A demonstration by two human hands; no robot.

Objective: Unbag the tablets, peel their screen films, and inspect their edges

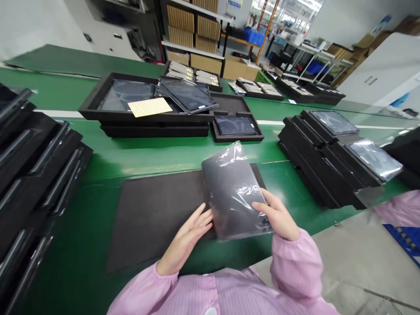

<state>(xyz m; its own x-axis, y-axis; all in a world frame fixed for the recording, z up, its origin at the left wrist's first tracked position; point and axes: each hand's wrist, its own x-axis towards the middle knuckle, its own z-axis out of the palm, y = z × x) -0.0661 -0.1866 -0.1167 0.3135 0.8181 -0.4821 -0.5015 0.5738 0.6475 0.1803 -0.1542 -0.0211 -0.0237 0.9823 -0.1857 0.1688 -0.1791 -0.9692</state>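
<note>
A dark grey tablet in a clear plastic bag (231, 188) is tilted above the black mat (154, 214), its back with a camera lens near the lower right corner facing me. My right hand (277, 214) grips its right edge, thumb on the near face and fingers behind. My left hand (193, 234) is at the tablet's left edge with fingers stretched out; the fingertips reach the bag, and I cannot tell whether they press on it.
Black foam trays with bagged tablets are stacked at the left (42, 162) and right (315, 157). Ahead, a black tray (144, 116) bears tablets and a yellow sticker sheet (150, 107); beside it lies a smaller tray with a tablet (236, 125). The green bench (183, 151) runs across.
</note>
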